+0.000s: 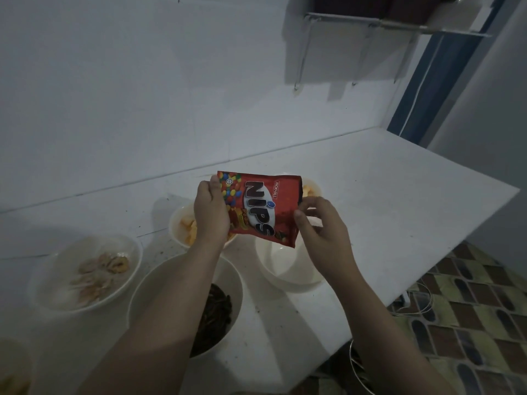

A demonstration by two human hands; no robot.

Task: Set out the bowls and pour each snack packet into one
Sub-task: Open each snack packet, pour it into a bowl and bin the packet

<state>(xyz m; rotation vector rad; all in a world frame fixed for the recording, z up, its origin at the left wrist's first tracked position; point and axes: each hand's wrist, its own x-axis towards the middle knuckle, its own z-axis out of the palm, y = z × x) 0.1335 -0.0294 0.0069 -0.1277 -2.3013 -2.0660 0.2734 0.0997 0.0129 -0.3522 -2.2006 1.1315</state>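
head view: left hand (212, 212) grip clamped on the left edge of the red packet (261, 208); right hand (322, 226) grip pinches its right edge, where the edge looks dark, possibly torn. packet held in the air, long axis tilted, lower corner pointing down at the empty bowl (288, 266) on the counter (399, 201), just below. right hand is nearer that bowl.

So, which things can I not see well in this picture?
- Red packet: the left hand covers one end, and whether it is open cannot be told.
- Far bowl: mostly behind the packet.
- Yellow-snack bowl: partly behind the left hand.
- Dark-snack bowl: the left forearm crosses it.
- Corner bowl: cut by the frame edge.
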